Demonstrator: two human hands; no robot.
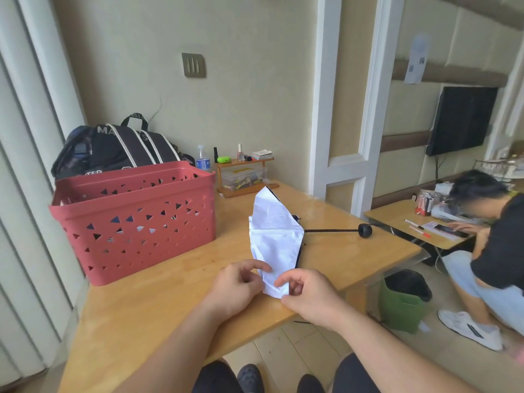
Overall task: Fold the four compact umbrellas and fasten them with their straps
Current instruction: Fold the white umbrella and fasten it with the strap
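A compact umbrella with a white canopy (273, 239) and a dark lining lies collapsed on the wooden table (158, 302). Its thin black shaft points right and ends in a round black handle (365, 230). My left hand (236, 285) pinches the near left edge of the canopy fabric. My right hand (307, 293) pinches the near tip of the same fabric from the right. Both hands sit close together at the table's near edge. No strap is visible.
A red perforated basket (136, 219) stands on the table's left, dark shapes showing through its holes. Behind it are a black backpack (119, 148), a water bottle (203, 160) and a small wooden shelf (243, 177). A person (493, 245) crouches at the right beside a green bin (404, 302).
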